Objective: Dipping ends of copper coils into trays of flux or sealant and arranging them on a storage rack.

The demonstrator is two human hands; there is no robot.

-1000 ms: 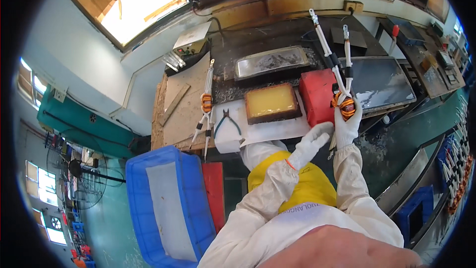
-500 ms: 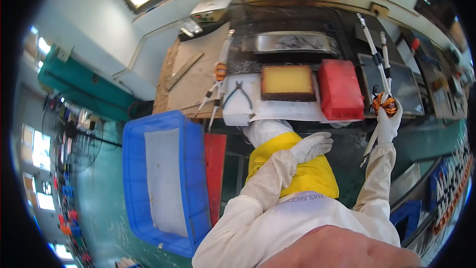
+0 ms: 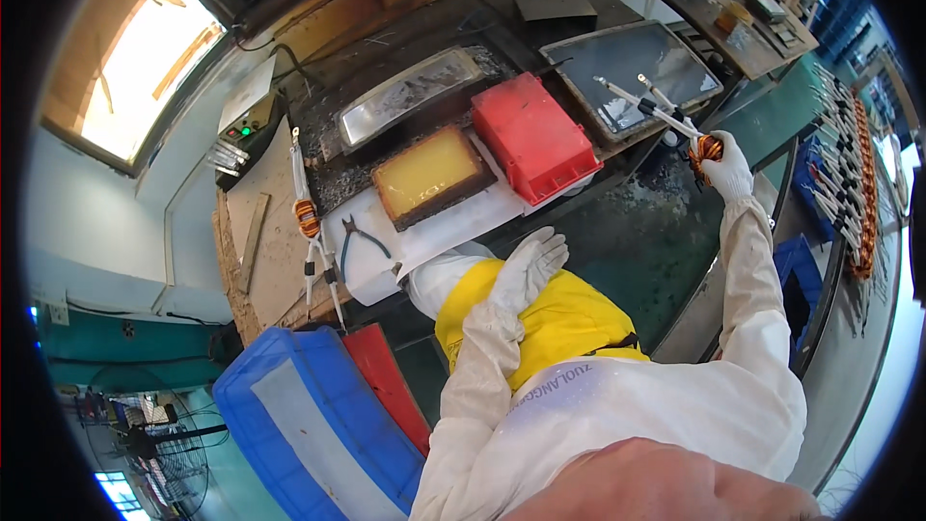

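My right hand (image 3: 728,166), in a white glove, grips an orange-and-black wound coil (image 3: 705,147) with several long white-sleeved leads sticking up and left over a dark metal tray (image 3: 629,68). My left hand (image 3: 533,265), also gloved, hangs free with fingers apart above my yellow apron (image 3: 540,318), holding nothing. A second coil with long leads (image 3: 309,222) lies on the wooden board (image 3: 265,232) at the left. A red bin (image 3: 531,135) and a tray of yellow liquid (image 3: 429,174) stand on the bench between the two coils.
Blue-handled pliers (image 3: 362,236) lie on a white sheet (image 3: 453,232). A blue crate (image 3: 299,434) and a red lid stand at lower left. A metal pan (image 3: 410,96) sits at the back. A rack with several coils (image 3: 854,183) hangs at the right.
My right hand has carried the coil away from the red bin, out to the right over the dark tray. My left hand has dropped from the coil and rests free by the apron.
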